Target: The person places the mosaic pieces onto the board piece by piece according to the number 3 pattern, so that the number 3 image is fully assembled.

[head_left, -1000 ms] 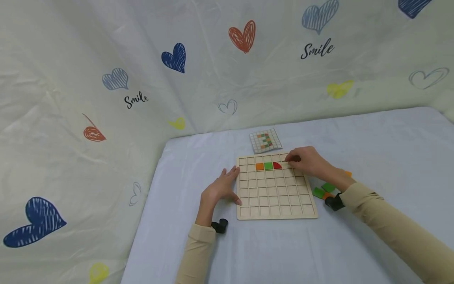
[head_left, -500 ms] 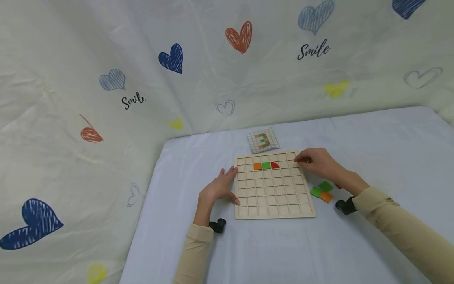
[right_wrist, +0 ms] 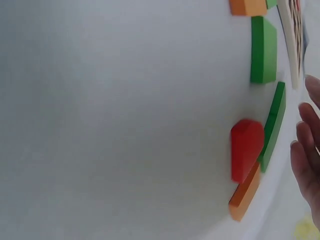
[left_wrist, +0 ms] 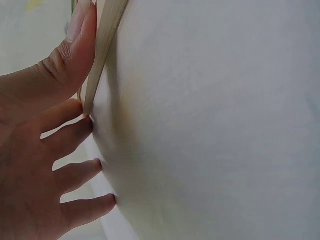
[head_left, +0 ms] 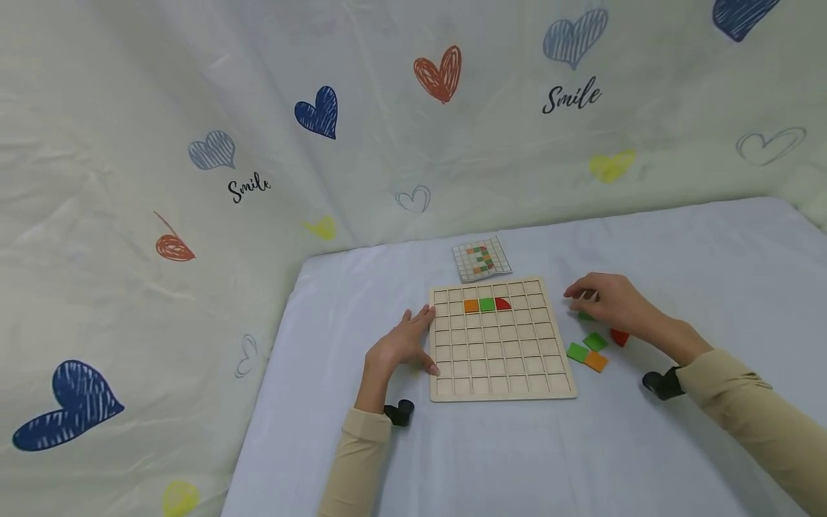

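A wooden grid board [head_left: 504, 359] lies on the table. In one of its upper rows sit an orange square tile [head_left: 472, 306], a green square tile [head_left: 487, 304] and a red quarter-round tile [head_left: 502, 304]. My left hand [head_left: 402, 341] rests at the board's left edge, fingers spread, thumb touching the side. To the right of the board, my right hand [head_left: 610, 298] is over loose tiles, fingers slightly bent, with nothing seen between them. Around it lie several green tiles [head_left: 595, 341], an orange tile [head_left: 596, 361] and a red tile [right_wrist: 247, 147]; another orange tile [right_wrist: 246, 192] shows in the right wrist view.
Behind the board lies a small pattern card [head_left: 482, 259] printed with a grid and coloured cells. A white cloth [head_left: 491, 459] covers the table. A curtain [head_left: 362, 158] with hearts and lettering stands behind and to the left.
My right hand has moved right, off the board's upper right corner to above the loose tiles, uncovering some of them. The left hand has stayed at the board's edge.
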`<action>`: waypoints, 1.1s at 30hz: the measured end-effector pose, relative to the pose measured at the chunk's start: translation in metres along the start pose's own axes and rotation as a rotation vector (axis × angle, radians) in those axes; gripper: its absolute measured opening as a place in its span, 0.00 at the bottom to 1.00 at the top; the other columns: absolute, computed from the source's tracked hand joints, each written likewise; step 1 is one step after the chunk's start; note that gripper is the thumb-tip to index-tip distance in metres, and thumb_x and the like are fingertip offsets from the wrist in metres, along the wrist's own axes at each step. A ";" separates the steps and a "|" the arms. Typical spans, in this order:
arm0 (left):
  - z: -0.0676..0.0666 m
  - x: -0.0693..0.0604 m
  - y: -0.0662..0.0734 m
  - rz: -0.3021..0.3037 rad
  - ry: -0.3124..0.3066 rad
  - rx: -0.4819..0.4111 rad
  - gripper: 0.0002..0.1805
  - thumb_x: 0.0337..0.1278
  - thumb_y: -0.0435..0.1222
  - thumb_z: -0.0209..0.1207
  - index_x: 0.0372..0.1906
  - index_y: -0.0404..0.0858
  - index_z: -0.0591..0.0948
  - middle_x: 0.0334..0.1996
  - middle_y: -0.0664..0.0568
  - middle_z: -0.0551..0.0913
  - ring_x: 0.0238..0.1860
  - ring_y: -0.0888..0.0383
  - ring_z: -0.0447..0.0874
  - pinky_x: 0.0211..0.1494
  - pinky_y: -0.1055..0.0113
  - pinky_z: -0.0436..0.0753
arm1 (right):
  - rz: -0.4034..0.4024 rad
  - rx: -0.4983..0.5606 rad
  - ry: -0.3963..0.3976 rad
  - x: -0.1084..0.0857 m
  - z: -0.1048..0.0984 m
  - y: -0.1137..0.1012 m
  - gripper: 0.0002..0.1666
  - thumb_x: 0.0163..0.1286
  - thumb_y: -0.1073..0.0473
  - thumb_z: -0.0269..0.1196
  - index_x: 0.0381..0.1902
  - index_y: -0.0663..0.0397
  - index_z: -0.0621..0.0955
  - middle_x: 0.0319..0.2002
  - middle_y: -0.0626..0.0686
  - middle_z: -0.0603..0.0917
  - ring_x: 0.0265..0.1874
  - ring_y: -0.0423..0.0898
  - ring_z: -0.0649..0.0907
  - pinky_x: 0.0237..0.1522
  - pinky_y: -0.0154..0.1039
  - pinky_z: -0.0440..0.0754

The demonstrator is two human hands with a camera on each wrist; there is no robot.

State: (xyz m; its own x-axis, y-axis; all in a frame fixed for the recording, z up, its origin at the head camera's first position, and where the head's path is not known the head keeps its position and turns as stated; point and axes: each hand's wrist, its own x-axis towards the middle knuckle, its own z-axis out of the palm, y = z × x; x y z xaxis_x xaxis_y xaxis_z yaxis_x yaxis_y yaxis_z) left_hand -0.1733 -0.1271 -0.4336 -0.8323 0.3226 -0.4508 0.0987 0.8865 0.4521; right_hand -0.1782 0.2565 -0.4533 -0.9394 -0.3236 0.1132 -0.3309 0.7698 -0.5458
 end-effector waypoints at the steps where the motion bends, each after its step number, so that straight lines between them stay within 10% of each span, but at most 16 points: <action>1: 0.001 0.000 0.000 0.001 0.003 0.003 0.67 0.40 0.38 0.82 0.84 0.46 0.52 0.84 0.56 0.46 0.85 0.44 0.34 0.82 0.40 0.53 | 0.010 -0.001 -0.006 -0.002 -0.001 0.002 0.11 0.64 0.66 0.70 0.45 0.64 0.88 0.40 0.55 0.88 0.37 0.50 0.83 0.39 0.43 0.83; 33: 0.002 0.001 -0.004 0.009 0.014 0.010 0.67 0.40 0.39 0.82 0.84 0.45 0.52 0.84 0.55 0.47 0.85 0.43 0.35 0.82 0.40 0.54 | 0.067 -0.018 -0.090 -0.009 -0.002 0.015 0.14 0.59 0.64 0.75 0.41 0.65 0.85 0.34 0.53 0.87 0.34 0.48 0.83 0.37 0.42 0.82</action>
State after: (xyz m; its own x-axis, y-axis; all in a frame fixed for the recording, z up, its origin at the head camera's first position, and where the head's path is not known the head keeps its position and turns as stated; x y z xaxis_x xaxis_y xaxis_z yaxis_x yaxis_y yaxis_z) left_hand -0.1735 -0.1291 -0.4378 -0.8389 0.3260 -0.4358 0.1119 0.8869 0.4481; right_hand -0.1750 0.2716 -0.4611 -0.9478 -0.3188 0.0016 -0.2702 0.8007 -0.5347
